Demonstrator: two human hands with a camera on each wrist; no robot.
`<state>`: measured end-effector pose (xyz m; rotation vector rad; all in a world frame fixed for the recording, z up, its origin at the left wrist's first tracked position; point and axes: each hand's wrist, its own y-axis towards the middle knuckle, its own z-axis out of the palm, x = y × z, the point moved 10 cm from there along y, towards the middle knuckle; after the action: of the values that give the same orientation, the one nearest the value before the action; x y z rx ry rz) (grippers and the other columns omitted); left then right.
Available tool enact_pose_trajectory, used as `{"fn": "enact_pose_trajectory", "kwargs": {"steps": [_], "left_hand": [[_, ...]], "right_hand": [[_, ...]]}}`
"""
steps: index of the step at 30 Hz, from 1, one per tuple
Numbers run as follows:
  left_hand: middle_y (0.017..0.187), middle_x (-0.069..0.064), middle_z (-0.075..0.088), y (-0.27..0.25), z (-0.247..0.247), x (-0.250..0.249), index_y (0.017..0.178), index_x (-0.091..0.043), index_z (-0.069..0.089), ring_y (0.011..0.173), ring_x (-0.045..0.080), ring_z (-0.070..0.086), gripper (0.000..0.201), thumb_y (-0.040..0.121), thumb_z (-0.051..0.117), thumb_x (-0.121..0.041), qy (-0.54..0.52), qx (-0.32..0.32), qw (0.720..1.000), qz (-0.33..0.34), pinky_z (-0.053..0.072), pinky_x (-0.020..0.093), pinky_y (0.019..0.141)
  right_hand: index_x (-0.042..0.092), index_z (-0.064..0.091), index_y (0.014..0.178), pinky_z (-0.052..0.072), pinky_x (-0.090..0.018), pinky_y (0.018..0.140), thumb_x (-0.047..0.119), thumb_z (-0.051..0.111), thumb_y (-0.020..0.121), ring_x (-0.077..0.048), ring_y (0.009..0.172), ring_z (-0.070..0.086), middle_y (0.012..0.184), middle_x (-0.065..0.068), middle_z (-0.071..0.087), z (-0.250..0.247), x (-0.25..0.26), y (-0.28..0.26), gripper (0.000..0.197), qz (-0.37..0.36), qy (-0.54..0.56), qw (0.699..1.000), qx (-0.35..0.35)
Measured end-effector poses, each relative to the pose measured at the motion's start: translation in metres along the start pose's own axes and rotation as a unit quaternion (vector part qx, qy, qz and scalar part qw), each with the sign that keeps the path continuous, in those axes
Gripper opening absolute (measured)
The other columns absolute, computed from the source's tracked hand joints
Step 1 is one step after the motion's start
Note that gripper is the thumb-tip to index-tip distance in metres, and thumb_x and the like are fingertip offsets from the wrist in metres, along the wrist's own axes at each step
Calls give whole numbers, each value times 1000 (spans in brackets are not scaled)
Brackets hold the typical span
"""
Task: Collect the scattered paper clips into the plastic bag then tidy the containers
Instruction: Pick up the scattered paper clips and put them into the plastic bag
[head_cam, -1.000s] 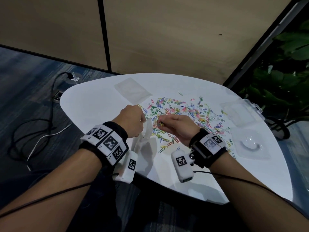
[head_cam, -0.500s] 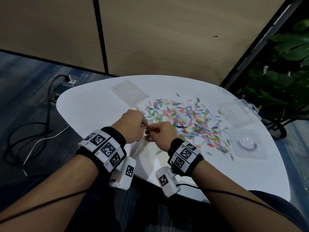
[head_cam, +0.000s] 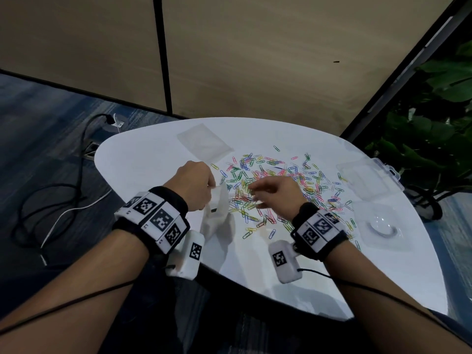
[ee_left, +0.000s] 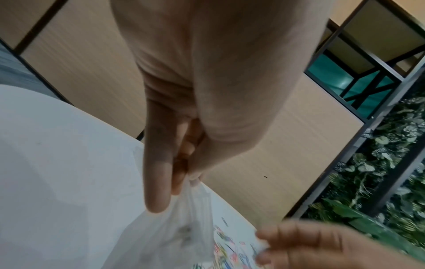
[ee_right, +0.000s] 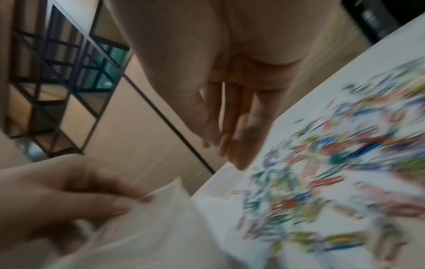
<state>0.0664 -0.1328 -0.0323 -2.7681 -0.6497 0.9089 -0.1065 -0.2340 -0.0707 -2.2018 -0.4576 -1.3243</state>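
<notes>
The left hand (head_cam: 195, 185) pinches the rim of the plastic bag (head_cam: 217, 210), which hangs limp and cloudy with a few clips showing dark inside. The right hand (head_cam: 277, 194) hovers loose-fingered, holding nothing, over the bright paper clips (head_cam: 278, 187) strewn mid-table (head_cam: 143, 159). On the right, the clear hinged box (head_cam: 367, 177) and a round-dished tray (head_cam: 381, 227) near it hold no clips.

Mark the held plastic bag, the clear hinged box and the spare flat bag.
plastic bag (head_cam: 217, 210), head view, on its upper front face.
clear hinged box (head_cam: 367, 177), head view, on its open lid.
spare flat bag (head_cam: 204, 141), head view, on its middle.
</notes>
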Motion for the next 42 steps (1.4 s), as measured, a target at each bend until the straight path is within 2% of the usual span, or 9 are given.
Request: {"fn": "enact_pose_trajectory", "kwargs": {"steps": [5, 8, 13, 17, 23, 29, 34, 39, 42], "left_hand": [[93, 12, 71, 1, -14, 18, 110, -7, 73, 65, 24, 74, 31, 90, 50, 0, -3, -11, 1000, -25, 63, 35, 75], [89, 9, 71, 2, -18, 25, 111, -8, 72, 58, 18, 72, 31, 90, 51, 1, -4, -13, 999, -33, 61, 31, 73], [72, 1, 69, 2, -16, 31, 111, -10, 72, 51, 11, 67, 29, 91, 52, -1, 16, -11, 999, -39, 50, 21, 62], [75, 2, 69, 2, -14, 32, 113, -9, 71, 50, 11, 68, 30, 92, 50, -1, 8, -6, 999, -39, 53, 23, 63], [87, 6, 72, -1, -14, 31, 113, -9, 71, 58, 16, 71, 31, 92, 51, 1, 10, 1, 999, -30, 52, 23, 61], [94, 8, 72, -4, -15, 30, 113, -9, 71, 65, 21, 70, 33, 90, 51, 3, 17, 3, 1000, -24, 55, 27, 66], [97, 10, 73, -6, -15, 27, 113, -8, 71, 69, 23, 69, 34, 90, 50, 3, 20, 5, 1000, -23, 60, 31, 77], [99, 10, 73, -6, -12, 22, 114, -10, 72, 78, 24, 67, 36, 88, 51, 3, 26, 10, 999, -20, 59, 32, 81], [101, 9, 74, -5, -11, 18, 114, -10, 71, 74, 22, 65, 34, 89, 51, 1, 26, 10, 999, -18, 59, 31, 81]], "right_hand": [[18, 47, 134, 51, -38, 95, 34, 87, 68, -26, 109, 60, 127, -8, 57, -27, -95, -9, 79, 166, -362, 916, 56], [18, 41, 138, 48, -35, 98, 38, 91, 58, -26, 118, 54, 135, -9, 49, -7, -124, -13, 96, 163, -363, 916, 61], [20, 45, 134, 52, -33, 89, 35, 86, 62, -24, 106, 58, 120, -9, 51, 31, -112, 9, 84, 80, -327, 942, 4], [22, 45, 138, 50, -30, 91, 30, 82, 70, -23, 104, 58, 135, -9, 40, 40, -100, 29, 78, 55, -313, 948, -19], [30, 39, 146, 38, -43, 110, 17, 58, 94, -35, 136, 34, 155, -8, 28, 60, -85, 49, 57, -24, -488, 872, 25], [9, 72, 95, 56, -32, 74, -2, 59, 86, -26, 89, 64, 94, -9, 65, 68, -69, 52, 19, -74, -517, 853, -3], [8, 78, 89, 57, -29, 79, 9, 65, 88, -21, 80, 68, 87, -6, 74, 37, -69, 51, 13, 6, -398, 916, -48], [14, 76, 71, 57, -22, 62, 19, 73, 84, -12, 57, 67, 67, -4, 75, -1, -90, 43, 14, 122, -166, 976, -74], [3, 75, 89, 60, -34, 83, 9, 76, 81, -23, 79, 74, 85, -15, 76, -3, -81, 34, 10, 155, 134, 975, -82]]}}
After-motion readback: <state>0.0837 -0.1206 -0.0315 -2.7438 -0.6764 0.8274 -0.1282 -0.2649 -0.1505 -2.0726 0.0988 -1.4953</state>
